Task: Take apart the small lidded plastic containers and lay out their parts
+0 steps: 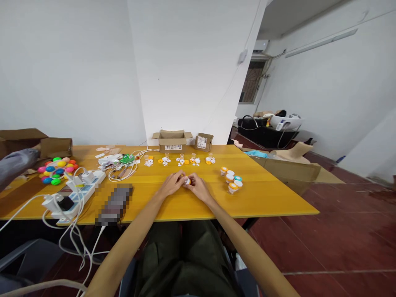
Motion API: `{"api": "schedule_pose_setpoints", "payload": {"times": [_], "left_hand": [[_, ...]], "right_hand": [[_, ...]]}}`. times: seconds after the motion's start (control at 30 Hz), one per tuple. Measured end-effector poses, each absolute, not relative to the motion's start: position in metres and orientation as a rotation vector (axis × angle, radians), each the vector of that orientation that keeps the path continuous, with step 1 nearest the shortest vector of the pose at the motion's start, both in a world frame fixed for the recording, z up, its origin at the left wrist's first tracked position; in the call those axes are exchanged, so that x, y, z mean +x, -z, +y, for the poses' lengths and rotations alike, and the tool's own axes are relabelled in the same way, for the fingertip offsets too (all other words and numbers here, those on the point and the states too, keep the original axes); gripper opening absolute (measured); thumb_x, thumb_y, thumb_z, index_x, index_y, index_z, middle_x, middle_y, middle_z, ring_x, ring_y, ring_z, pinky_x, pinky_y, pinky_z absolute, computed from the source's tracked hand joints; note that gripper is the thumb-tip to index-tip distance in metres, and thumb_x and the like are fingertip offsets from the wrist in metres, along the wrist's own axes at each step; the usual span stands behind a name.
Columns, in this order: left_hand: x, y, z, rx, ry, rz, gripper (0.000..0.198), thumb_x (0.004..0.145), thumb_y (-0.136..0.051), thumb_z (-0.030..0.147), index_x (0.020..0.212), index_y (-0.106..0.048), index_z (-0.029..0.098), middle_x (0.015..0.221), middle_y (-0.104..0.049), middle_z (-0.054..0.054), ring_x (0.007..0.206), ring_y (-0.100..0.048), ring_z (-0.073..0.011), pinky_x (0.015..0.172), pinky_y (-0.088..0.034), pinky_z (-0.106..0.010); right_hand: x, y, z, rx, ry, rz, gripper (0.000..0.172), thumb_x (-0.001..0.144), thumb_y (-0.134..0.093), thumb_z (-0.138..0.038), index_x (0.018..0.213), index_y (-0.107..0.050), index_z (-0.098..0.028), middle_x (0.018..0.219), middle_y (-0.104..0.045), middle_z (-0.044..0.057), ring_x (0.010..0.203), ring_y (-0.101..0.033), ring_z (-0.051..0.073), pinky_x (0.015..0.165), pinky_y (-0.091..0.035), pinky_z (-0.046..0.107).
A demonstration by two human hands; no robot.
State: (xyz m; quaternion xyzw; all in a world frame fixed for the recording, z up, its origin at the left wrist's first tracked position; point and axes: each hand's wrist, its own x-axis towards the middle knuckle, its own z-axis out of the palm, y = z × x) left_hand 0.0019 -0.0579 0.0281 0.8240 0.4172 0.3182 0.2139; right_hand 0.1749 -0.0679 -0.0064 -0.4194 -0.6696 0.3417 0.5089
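My left hand [171, 184] and my right hand [198, 187] meet over the yellow table [185, 208], their fingers closed around a small white and orange piece [187, 181]. The fingers hide much of it. Behind my hands stands a row of clear cups with small white and orange parts [194, 161] beside them. To the right is a group of several small cups with orange, white and teal lids, among them an orange-lidded cup [233, 187] and a teal-lidded one [238, 178].
An open cardboard box [172, 142] and a smaller box [204, 142] stand at the back edge. On the left lie colourful balls [58, 168], a power strip [81, 194], white cables and a pixelated dark device [114, 205]. Another person's sleeve [17, 163] shows at far left.
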Motion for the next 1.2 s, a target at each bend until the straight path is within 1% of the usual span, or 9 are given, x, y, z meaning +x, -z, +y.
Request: {"api": "schedule_pose_setpoints", "payload": {"times": [0.1, 0.23, 0.37, 0.73, 0.8, 0.9, 1.0, 1.07, 1.2], "left_hand": [[0.002, -0.031, -0.061, 2.289, -0.880, 1.132, 0.031, 0.095, -0.046, 0.047, 0.106, -0.062, 0.023, 0.076, -0.065, 0.001, 0.070, -0.058, -0.0173, 0.074, -0.045, -0.029], [0.003, -0.037, -0.065, 2.276, -0.863, 1.112, 0.029, 0.095, -0.046, 0.045, 0.106, -0.062, 0.023, 0.079, -0.066, 0.001, 0.072, -0.058, -0.0177, 0.076, -0.046, -0.029], [0.003, -0.039, -0.067, 2.271, -0.844, 1.120, 0.028, 0.097, -0.043, 0.043, 0.102, -0.062, 0.023, 0.079, -0.066, 0.001, 0.075, -0.059, -0.0184, 0.078, -0.046, -0.029], [0.005, -0.032, -0.060, 2.278, -0.837, 1.247, 0.031, 0.097, -0.042, 0.048, 0.091, -0.061, 0.024, 0.080, -0.068, -0.001, 0.078, -0.062, -0.0201, 0.077, -0.045, -0.030], [0.005, -0.033, -0.061, 2.277, -0.828, 1.242, 0.031, 0.096, -0.044, 0.049, 0.094, -0.062, 0.024, 0.082, -0.068, -0.001, 0.079, -0.063, -0.0206, 0.077, -0.046, -0.030], [0.003, -0.033, -0.063, 2.277, -0.822, 1.189, 0.032, 0.095, -0.047, 0.051, 0.107, -0.060, 0.024, 0.086, -0.069, -0.001, 0.082, -0.063, -0.0210, 0.079, -0.047, -0.031], [0.002, -0.032, -0.062, 2.278, -0.808, 1.120, 0.033, 0.095, -0.048, 0.049, 0.115, -0.057, 0.024, 0.088, -0.069, -0.001, 0.084, -0.063, -0.0209, 0.081, -0.048, -0.031], [0.001, -0.030, -0.061, 2.278, -0.809, 1.095, 0.030, 0.096, -0.047, 0.046, 0.114, -0.057, 0.025, 0.090, -0.069, -0.001, 0.085, -0.064, -0.0205, 0.082, -0.048, -0.031], [0.001, -0.027, -0.058, 2.266, -0.804, 1.110, 0.026, 0.097, -0.044, 0.044, 0.105, -0.059, 0.025, 0.094, -0.071, -0.001, 0.087, -0.064, -0.0198, 0.085, -0.048, -0.031]], "right_hand": [[0.175, 0.006, -0.067, -1.008, -0.815, -1.612, 0.029, 0.071, -0.072, -0.044, 0.084, -0.055, -0.025, 0.077, -0.069, -0.002, 0.071, -0.064, 0.018, 0.068, -0.051, 0.032], [0.175, 0.006, -0.067, -1.001, -0.811, -1.603, 0.030, 0.072, -0.072, -0.046, 0.084, -0.055, -0.025, 0.079, -0.069, -0.001, 0.073, -0.064, 0.018, 0.069, -0.052, 0.032], [0.175, 0.007, -0.067, -1.005, -0.798, -1.603, 0.031, 0.070, -0.074, -0.046, 0.083, -0.054, -0.025, 0.078, -0.069, -0.002, 0.071, -0.064, 0.018, 0.068, -0.051, 0.032], [0.176, 0.011, -0.065, -1.013, -0.792, -1.619, 0.029, 0.069, -0.075, -0.040, 0.085, -0.055, -0.025, 0.079, -0.069, -0.002, 0.073, -0.065, 0.019, 0.069, -0.053, 0.033], [0.175, 0.012, -0.064, -1.019, -0.790, -1.614, 0.029, 0.070, -0.074, -0.041, 0.085, -0.056, -0.025, 0.079, -0.069, -0.002, 0.073, -0.065, 0.019, 0.069, -0.053, 0.033], [0.175, 0.013, -0.064, -1.014, -0.784, -1.611, 0.030, 0.071, -0.074, -0.043, 0.085, -0.056, -0.025, 0.079, -0.069, -0.001, 0.074, -0.065, 0.019, 0.069, -0.053, 0.032], [0.175, 0.014, -0.063, -1.011, -0.775, -1.600, 0.030, 0.072, -0.073, -0.045, 0.085, -0.055, -0.025, 0.079, -0.069, -0.001, 0.074, -0.065, 0.019, 0.068, -0.053, 0.032], [0.175, 0.013, -0.063, -1.013, -0.771, -1.597, 0.030, 0.072, -0.073, -0.046, 0.085, -0.055, -0.025, 0.079, -0.069, -0.001, 0.073, -0.065, 0.019, 0.068, -0.053, 0.032], [0.175, 0.013, -0.063, -1.018, -0.772, -1.613, 0.032, 0.071, -0.075, -0.045, 0.086, -0.056, -0.025, 0.079, -0.069, -0.001, 0.073, -0.064, 0.018, 0.069, -0.052, 0.032]]}}
